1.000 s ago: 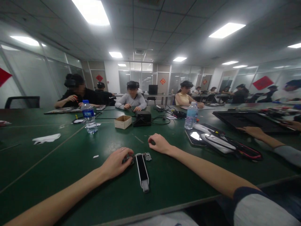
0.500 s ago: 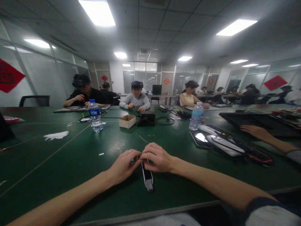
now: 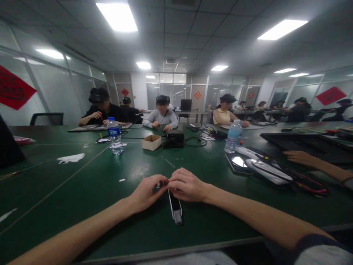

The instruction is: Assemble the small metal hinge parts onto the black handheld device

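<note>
My left hand is closed in a pinch, with fingertips meeting those of my right hand. A small shiny bit shows between its fingers, too hidden to name. My right hand is closed over the far end of a narrow black strip with white edges. The strip points toward me, and its near end is a grey tab close to the table surface. My fingers cover the strip's far end, where both hands meet.
On the green table stand a blue-labelled water bottle, an open small box and another bottle. At right lie a phone, a white-and-black case and a neighbour's hand. People sit opposite.
The whole view has shifted slightly, so things sit a little further right. Both hands stay together at the strip's far end, with only slight finger movement.
</note>
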`<state>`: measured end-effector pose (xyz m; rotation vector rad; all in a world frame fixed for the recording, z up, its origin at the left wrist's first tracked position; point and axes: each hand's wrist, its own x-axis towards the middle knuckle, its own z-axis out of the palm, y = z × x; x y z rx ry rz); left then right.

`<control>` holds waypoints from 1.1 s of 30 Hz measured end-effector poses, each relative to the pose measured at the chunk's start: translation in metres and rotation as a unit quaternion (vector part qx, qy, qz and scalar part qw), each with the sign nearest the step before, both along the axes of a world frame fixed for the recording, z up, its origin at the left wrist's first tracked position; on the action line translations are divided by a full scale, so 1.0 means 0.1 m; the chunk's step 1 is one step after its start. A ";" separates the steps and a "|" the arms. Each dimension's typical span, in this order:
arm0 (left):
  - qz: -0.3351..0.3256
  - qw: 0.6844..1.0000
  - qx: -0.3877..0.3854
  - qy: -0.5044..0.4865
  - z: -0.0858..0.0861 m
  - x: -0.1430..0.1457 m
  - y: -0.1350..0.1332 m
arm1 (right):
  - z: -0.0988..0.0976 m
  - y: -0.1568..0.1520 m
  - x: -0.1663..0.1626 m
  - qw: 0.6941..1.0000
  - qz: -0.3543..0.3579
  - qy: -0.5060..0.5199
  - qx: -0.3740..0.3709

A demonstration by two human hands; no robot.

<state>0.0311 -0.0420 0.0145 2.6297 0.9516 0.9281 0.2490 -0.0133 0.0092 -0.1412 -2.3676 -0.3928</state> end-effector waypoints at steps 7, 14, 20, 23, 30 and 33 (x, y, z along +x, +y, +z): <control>0.101 0.990 0.020 0.095 0.10 -0.15 0.15 | 0.03 0.19 0.19 0.987 -0.087 -0.037 -0.133; 0.110 0.984 -0.066 0.125 0.09 -0.17 0.19 | -0.05 0.31 0.29 0.944 -0.145 -0.092 -0.281; 0.106 0.983 -0.099 0.115 0.08 -0.15 0.16 | -0.07 0.30 0.25 0.940 -0.139 -0.103 -0.294; 0.110 0.982 -0.113 0.103 0.07 -0.15 0.15 | -0.06 0.30 0.25 0.939 -0.140 -0.104 -0.298; 0.118 0.982 -0.118 0.089 0.03 -0.14 0.15 | -0.05 0.29 0.25 0.941 -0.128 -0.101 -0.297; 0.113 0.983 -0.122 0.083 0.04 -0.13 0.14 | -0.06 0.29 0.26 0.940 -0.124 -0.100 -0.302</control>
